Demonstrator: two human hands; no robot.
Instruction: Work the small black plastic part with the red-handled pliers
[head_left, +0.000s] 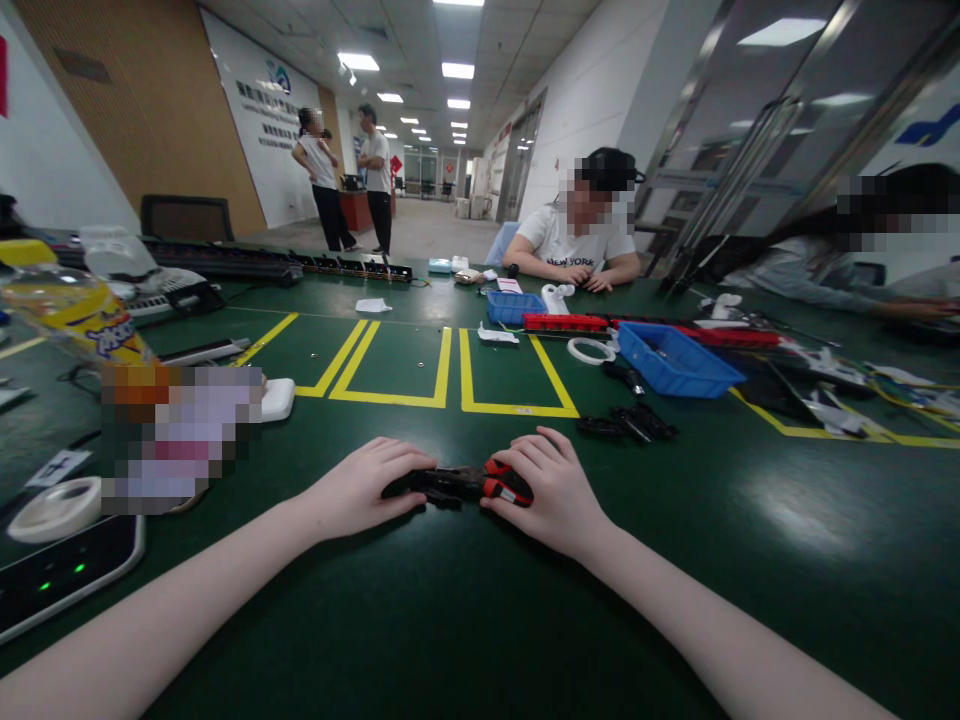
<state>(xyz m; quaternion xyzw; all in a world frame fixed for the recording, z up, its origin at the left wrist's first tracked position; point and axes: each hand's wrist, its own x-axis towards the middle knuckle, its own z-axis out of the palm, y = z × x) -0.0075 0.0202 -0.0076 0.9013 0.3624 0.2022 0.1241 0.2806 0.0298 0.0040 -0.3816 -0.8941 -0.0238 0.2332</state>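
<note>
My left hand and my right hand meet low over the green table at the middle of the head view. The fingers of my left hand curl round the left end of a dark black object, whose kind I cannot make out. In my right hand are the red-and-black handles of a hand tool, partly covered by the fingers. Tool and black object run together in one line between the hands, and where one ends is unclear. Several black pieces lie beyond my right hand.
Yellow tape marks boxes on the table. On the left are a drink bottle, a tape roll and a black-topped device. Blue bins and a white ring lie to the right. A person sits opposite.
</note>
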